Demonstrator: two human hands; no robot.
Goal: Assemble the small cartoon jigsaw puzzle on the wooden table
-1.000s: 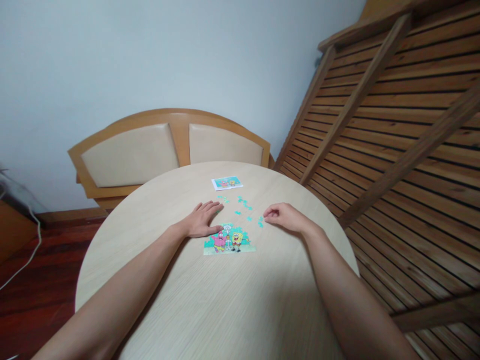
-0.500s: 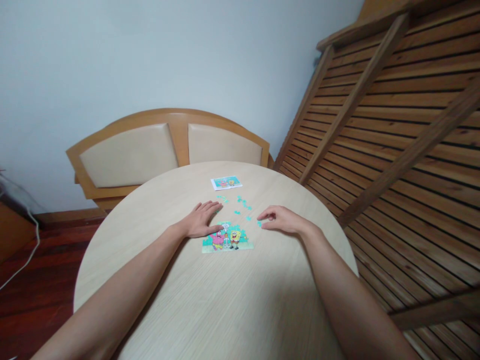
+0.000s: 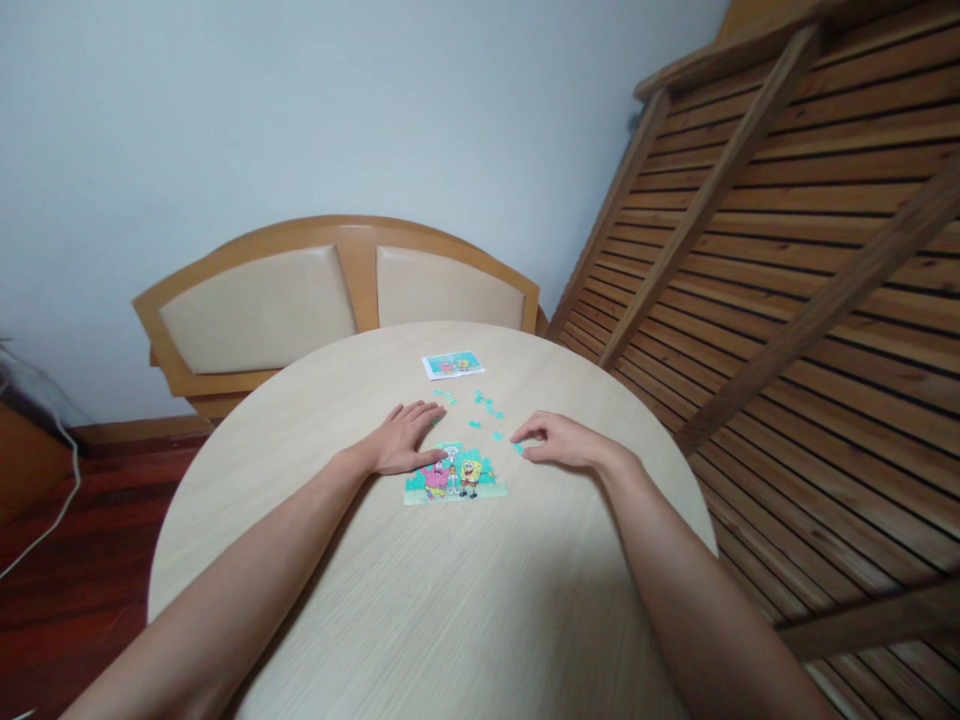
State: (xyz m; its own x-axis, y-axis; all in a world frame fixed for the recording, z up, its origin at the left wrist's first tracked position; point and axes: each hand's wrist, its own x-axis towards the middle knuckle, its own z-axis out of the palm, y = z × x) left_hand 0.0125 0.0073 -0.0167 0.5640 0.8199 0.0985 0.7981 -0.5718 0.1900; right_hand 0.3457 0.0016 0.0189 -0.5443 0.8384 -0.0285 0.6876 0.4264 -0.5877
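Observation:
A partly joined cartoon puzzle (image 3: 457, 480) lies on the round table, with a jagged upper edge. My left hand (image 3: 407, 438) rests flat with fingers spread, its thumb on the puzzle's upper left part. To the right of the puzzle, my right hand (image 3: 551, 440) has its thumb and forefinger around a small turquoise piece (image 3: 518, 448); the fingertips are slightly apart and the piece shows between them. Several loose turquoise pieces (image 3: 489, 406) are scattered above the puzzle, between my hands. Beyond them lies a picture card (image 3: 454, 365) showing the cartoon figures.
The pale round table (image 3: 420, 600) fills the lower middle. Behind it stands a bench with cream back panels (image 3: 450, 287) against the wall. A slatted wooden frame (image 3: 750, 250) leans at the right. A white cable (image 3: 73, 480) hangs at the left.
My right hand's forefinger has shifted slightly left at the turquoise piece. My left hand and the puzzle have stayed in place.

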